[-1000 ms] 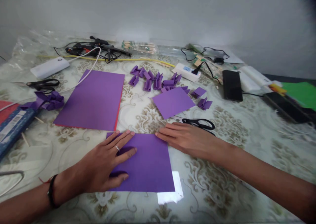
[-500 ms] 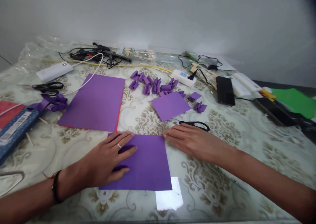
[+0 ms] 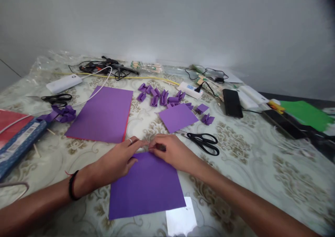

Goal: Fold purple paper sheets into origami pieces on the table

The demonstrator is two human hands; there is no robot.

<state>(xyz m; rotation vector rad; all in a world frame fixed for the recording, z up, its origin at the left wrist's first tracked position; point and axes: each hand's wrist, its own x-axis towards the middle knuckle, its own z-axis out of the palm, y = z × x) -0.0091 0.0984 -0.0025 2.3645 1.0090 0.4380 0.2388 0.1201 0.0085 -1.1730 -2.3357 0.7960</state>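
Observation:
A purple sheet of paper (image 3: 148, 191) lies flat in front of me. My left hand (image 3: 115, 162) rests over its far left corner, fingers stretched out toward the right hand and thumb on the paper. At the far edge, my right hand (image 3: 174, 151) has thumb and fingertips pinched on the paper. The two sets of fingertips nearly meet there, and they hide part of that edge. Just beyond lies a smaller purple paper piece (image 3: 178, 117), beside black-handled scissors (image 3: 202, 139). Further left is a stack of purple sheets (image 3: 102, 113) with red showing beneath.
Several folded purple pieces (image 3: 164, 97) lie near a white power strip (image 3: 190, 89). More scissors (image 3: 56, 99), crumpled purple paper (image 3: 61, 114) and a blue box (image 3: 19, 143) are at left. A phone (image 3: 232, 102) and green paper (image 3: 305, 115) lie at right.
My right hand has moved left along the sheet's far edge, uncovering the scissors' handles. My left hand has shifted toward it. The sheet sits slightly turned and nearer; the view has tilted a little.

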